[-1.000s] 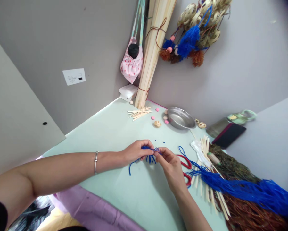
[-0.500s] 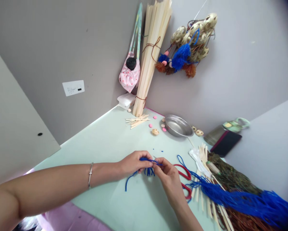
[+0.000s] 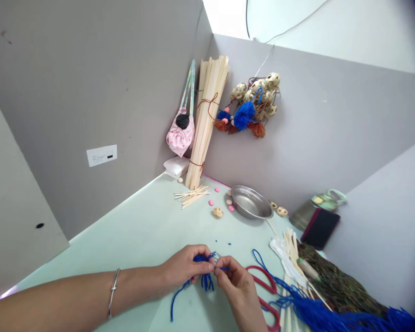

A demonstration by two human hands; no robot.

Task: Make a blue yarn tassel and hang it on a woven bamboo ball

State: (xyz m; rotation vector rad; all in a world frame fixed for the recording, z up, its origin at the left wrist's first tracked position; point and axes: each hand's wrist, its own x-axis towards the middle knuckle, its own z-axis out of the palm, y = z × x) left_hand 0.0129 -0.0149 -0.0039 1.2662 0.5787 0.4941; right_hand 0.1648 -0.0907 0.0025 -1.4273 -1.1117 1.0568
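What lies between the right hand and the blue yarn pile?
In the head view, red scissor handles and blue strands lie between the right hand and pile.

Qtys. stand: 2 hands, 1 bracelet, 1 pr. scissors, 1 mtl. bowl, 1 btl., 3 loose pink beads.

One camera on the person's head is giving the view. It is facing forward and down, onto the surface. The metal bowl is standing at middle distance; the held blue yarn is appearing nearer to the camera than the bowl, and the grey wall is rising behind it.
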